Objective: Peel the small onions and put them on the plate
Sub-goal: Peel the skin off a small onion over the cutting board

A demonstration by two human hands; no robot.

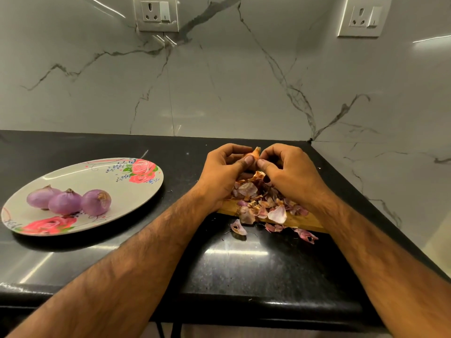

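Observation:
A small onion (253, 154) with dry orange-brown skin is held up between both hands above a heap of onion peels (263, 203). My left hand (223, 172) grips it from the left, thumb on its side. My right hand (289, 172) pinches it from the right with thumb and fingers; most of the onion is hidden. Three peeled purple onions (69, 202) lie side by side on the left half of a white oval plate (102, 176) with pink roses.
The peels lie on a wooden cutting board (292, 222), and a few have spilled onto the black granite counter (239, 262). A marble backsplash with two wall sockets (156, 12) rises behind. The counter's front edge runs along the bottom.

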